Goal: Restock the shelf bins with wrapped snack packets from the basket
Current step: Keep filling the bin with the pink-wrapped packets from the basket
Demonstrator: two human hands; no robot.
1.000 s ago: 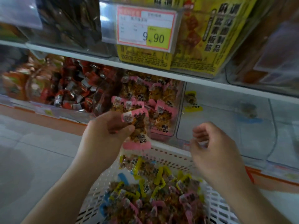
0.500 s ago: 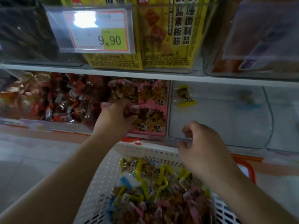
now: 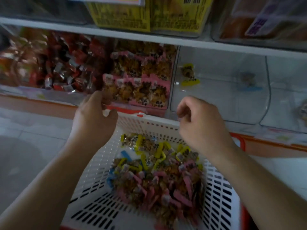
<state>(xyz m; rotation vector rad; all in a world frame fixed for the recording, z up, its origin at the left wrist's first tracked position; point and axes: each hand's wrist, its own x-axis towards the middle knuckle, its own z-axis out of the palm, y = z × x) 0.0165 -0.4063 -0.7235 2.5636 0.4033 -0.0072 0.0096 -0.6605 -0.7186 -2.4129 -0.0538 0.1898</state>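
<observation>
Head view: the white basket [image 3: 93, 193] is seen nearest, well stocked with pink, yellow and blue packets [image 3: 159, 178]. Beyond it, the pink-packet bin [image 3: 141, 77] is nearly filled, whereas one yellow packet [image 3: 189, 75] lies in the clear bin [image 3: 221, 100] to its right. Most restocking is judged left. The left hand [image 3: 94, 117] and right hand [image 3: 201, 120] are loosely curled, apparently with nothing held.
</observation>
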